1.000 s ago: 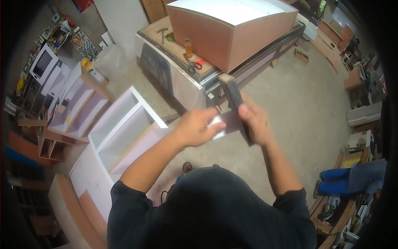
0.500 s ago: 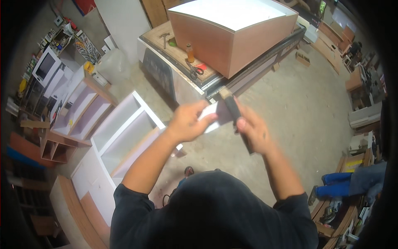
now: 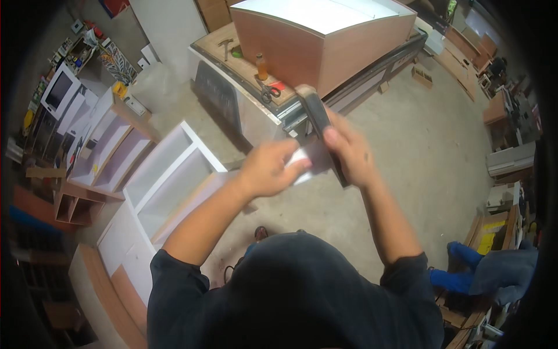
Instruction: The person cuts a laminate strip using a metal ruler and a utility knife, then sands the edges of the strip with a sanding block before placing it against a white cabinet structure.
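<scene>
My left hand (image 3: 268,170) is closed, with its thumb pressing on a small sheet (image 3: 301,158) that looks white on one part and dark on the part nearer the block. My right hand (image 3: 353,152) wraps round a long, dark block (image 3: 316,110) with a tan end, tilted up and away from me. The sheet's dark part meets the block's left side; whether it is fixed to the block I cannot tell. Motion blurs the sheet. Both hands are in the air in front of me, above the floor.
Ahead stands a bench (image 3: 203,49) bearing a large brown box (image 3: 279,49) with a white top, a hammer (image 3: 226,47), an amber bottle (image 3: 261,67) and scissors (image 3: 269,93). White shelving units (image 3: 195,136) are on my left. At lower right is a person in blue trousers (image 3: 459,279).
The dark block and my right hand have moved up and away from me, and the block is tilted more. My left hand still pinches the sheet.
</scene>
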The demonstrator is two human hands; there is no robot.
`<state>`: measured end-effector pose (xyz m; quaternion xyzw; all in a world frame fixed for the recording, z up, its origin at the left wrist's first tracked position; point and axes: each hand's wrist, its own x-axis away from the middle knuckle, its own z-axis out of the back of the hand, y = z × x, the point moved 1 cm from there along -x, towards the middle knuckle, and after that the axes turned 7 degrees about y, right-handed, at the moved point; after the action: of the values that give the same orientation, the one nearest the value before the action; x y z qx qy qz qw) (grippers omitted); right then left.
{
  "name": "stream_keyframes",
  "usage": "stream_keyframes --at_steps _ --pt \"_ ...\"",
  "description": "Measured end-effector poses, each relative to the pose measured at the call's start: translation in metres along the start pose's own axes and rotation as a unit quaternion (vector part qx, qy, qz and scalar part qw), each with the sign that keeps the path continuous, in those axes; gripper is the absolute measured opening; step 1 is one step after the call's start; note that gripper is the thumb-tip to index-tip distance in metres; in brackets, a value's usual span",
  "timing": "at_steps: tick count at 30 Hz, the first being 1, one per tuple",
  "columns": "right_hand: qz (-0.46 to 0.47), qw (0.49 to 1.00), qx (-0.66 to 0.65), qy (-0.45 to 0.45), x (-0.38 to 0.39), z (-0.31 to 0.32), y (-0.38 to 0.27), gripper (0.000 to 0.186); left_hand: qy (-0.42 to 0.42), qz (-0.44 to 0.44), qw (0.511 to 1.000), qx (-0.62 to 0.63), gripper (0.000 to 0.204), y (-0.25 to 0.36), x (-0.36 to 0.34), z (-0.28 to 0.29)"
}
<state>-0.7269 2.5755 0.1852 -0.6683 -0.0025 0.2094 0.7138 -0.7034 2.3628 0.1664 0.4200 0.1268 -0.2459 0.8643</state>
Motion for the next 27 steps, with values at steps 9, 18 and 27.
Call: stream_keyframes --at_steps 9,18,27 --pt "-0.126 0.981 0.11 -0.102 0.096 0.02 0.077 0.059 0.037 0.161 0.983 0.083 0.028 -0.017 -0.004 0.047" --pt "-0.059 0.997 -0.042 -0.02 0.036 0.009 0.036 0.061 0.011 0.149 0.983 0.106 0.031 0.006 -0.005 0.026" --pt "-0.043 0.999 -0.021 -0.011 0.028 -0.003 0.03 0.061 0.05 0.076 0.996 -0.017 0.033 0.011 -0.009 0.031"
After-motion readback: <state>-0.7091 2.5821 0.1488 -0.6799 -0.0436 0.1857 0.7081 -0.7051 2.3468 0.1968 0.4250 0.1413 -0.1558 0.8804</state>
